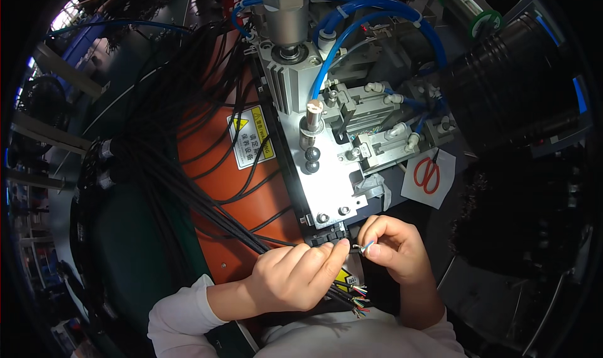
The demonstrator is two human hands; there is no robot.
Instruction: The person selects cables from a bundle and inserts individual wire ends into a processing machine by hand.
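Note:
My left hand [290, 276] is closed round a black cable near the front end of the press. Its thumb and forefinger point toward the cable's stripped end. My right hand [397, 248] pinches the thin wires [366, 247] at that end, a blue one among them, between thumb and forefinger. Below my left hand, more black cables stick out, their coloured wire ends [359, 300] fanned apart. Just beyond my fingertips is the metal press [326, 188], with bolts on its bright top plate and a dark block at its front.
A long bundle of black cables [188, 191] runs across the orange surface [210, 138] from the left. Blue air hoses [377, 5] arch over the press. Right of it lie a white card with a red loop-shaped mark [427, 176] and a large black cylinder [512, 84]. A wire spool [468, 7] stands at the back.

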